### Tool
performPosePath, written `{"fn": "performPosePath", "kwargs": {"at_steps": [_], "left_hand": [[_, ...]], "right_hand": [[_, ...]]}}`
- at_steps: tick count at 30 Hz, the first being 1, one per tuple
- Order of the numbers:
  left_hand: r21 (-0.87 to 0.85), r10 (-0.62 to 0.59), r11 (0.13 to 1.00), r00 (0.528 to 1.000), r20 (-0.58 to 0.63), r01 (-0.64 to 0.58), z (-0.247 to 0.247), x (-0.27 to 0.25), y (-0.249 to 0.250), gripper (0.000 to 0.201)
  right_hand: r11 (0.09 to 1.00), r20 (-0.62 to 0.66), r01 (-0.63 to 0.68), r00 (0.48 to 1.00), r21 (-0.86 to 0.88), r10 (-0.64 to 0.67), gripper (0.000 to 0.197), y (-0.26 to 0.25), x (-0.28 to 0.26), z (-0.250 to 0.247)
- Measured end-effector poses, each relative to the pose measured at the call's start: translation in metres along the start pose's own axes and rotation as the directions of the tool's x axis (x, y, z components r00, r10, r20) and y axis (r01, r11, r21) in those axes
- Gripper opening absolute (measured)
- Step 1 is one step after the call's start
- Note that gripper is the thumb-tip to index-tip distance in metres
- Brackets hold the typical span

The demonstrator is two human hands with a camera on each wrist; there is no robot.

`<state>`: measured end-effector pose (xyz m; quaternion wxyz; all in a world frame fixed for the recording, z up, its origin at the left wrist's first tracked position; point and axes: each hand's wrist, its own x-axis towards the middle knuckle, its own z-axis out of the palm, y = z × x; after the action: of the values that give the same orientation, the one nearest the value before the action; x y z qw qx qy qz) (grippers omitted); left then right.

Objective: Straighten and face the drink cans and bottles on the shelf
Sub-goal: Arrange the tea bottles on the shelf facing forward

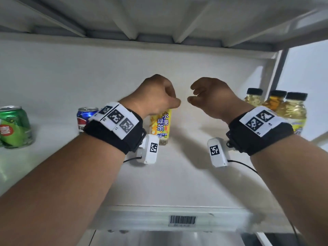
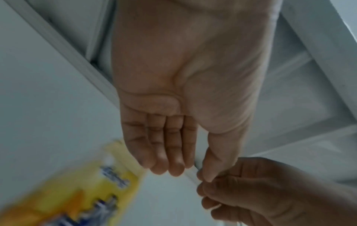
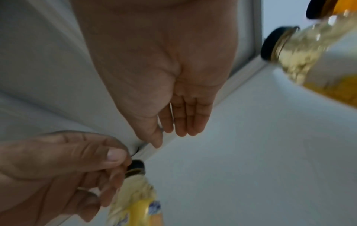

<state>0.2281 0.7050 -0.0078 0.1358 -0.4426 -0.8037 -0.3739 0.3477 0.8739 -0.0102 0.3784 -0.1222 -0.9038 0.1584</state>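
A yellow-labelled tea bottle (image 1: 160, 128) stands upright mid-shelf, label facing me. My left hand (image 1: 159, 95) hovers right over its top, hiding the cap from the head view. In the left wrist view that hand (image 2: 183, 168) hangs with loose, nearly straight fingers and holds nothing; the blurred bottle (image 2: 77, 191) lies behind them. The right wrist view shows the left hand (image 3: 67, 160) beside the black cap (image 3: 136, 165), with no grip that I can see. My right hand (image 1: 207, 96) floats just right of it, fingers (image 3: 183, 122) relaxed and empty.
Three black-capped bottles (image 1: 294, 110) cluster at the shelf's right end by the upright post (image 1: 278, 71). A blue cola can (image 1: 85, 118) stands behind my left wrist and a green can (image 1: 15, 126) at far left. The upper shelf (image 1: 159, 18) sits low overhead.
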Motion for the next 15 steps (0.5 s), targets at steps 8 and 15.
{"fn": "performPosePath", "kwargs": {"at_steps": [8, 15], "left_hand": [[-0.084, 0.192, 0.98, 0.966, 0.175, -0.18, 0.072, 0.039, 0.103, 0.042], [-0.153, 0.092, 0.987, 0.945, 0.313, -0.045, 0.144, 0.066, 0.14, 0.075]], "right_hand": [[0.953, -0.178, 0.073, 0.975, -0.293, -0.129, 0.03, 0.054, -0.029, -0.095], [0.908, -0.16, 0.079, 0.975, -0.412, -0.157, 0.028, 0.097, -0.041, -0.132]]}}
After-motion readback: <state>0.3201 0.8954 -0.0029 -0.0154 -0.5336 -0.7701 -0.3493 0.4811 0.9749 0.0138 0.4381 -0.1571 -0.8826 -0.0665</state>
